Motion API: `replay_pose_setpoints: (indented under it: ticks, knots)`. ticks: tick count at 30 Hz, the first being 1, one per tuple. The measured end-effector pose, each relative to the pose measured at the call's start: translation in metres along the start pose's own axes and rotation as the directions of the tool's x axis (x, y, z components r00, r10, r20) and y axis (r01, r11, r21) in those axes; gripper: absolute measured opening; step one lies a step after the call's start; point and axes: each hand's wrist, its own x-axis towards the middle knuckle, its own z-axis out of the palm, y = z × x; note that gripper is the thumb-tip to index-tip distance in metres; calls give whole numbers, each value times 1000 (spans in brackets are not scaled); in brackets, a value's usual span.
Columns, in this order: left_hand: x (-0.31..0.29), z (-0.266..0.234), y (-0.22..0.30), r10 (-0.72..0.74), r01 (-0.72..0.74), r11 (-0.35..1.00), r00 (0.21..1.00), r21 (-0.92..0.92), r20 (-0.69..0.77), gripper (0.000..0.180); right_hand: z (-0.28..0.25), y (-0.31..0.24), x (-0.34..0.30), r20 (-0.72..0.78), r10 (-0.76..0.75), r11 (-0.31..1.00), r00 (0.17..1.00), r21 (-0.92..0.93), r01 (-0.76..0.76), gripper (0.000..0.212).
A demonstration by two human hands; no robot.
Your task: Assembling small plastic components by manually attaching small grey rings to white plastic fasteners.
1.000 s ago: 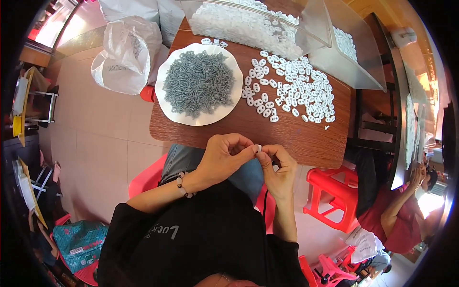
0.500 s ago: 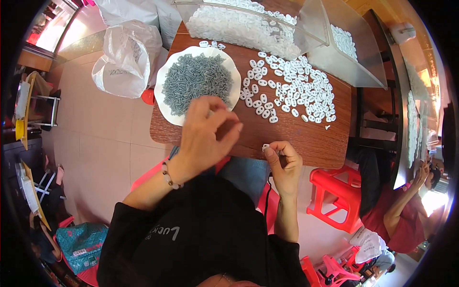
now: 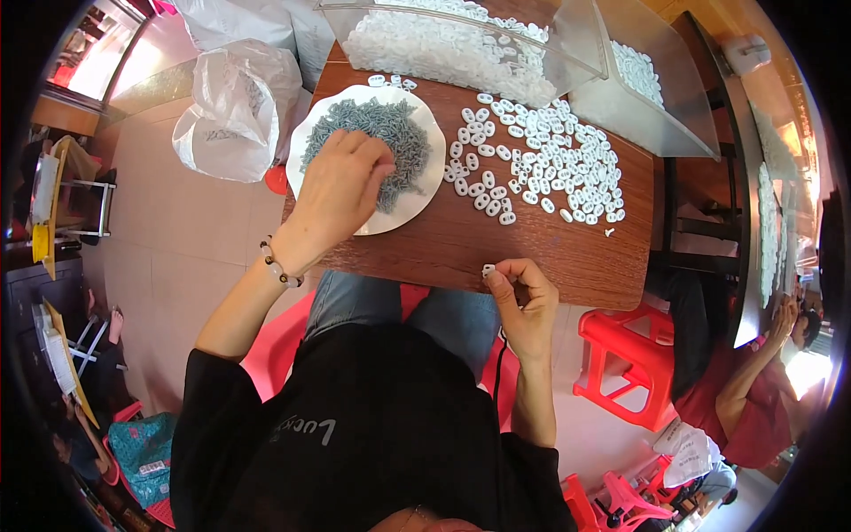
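Observation:
A white scalloped plate (image 3: 429,189) holds a heap of small grey screws (image 3: 403,151). Over that heap my left hand (image 3: 339,188) is bent down, fingers curled together and touching the screws; what its fingertips grip is hidden. At the table's near edge, my right hand (image 3: 529,306) is closed, with thumb and index finger pinching a small white plastic piece (image 3: 488,269) that looks like the oval two-hole ones. Many loose white oval two-hole pieces (image 3: 554,160) lie spread on the brown table (image 3: 425,253), right of the plate.
A clear bin (image 3: 443,53) full of white pieces stands at the back, beside a second bin (image 3: 638,124). An open white sack (image 3: 222,146) sits on the floor at left. To the right is a red stool (image 3: 625,363); a person in a red sleeve (image 3: 745,390) sits beyond.
My left hand has moved left and away from me, down into the screws. The right hand keeps its pinch on the white piece in nearly the same place.

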Motion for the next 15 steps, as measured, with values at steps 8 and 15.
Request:
replay_pose_setpoints:
  ticks: [8, 15]
  knots:
    - [-1, -3, 9, 71, -63, 992, 995, -112, 68, 10, 4, 1, 3, 27, -30, 1000, 999, 1, 30, 8]
    - [7, 10, 15, 171, -159, 976, 983, -147, 72, 11, 3, 0, 0, 29, -35, 998, 999, -56, 37, 9]
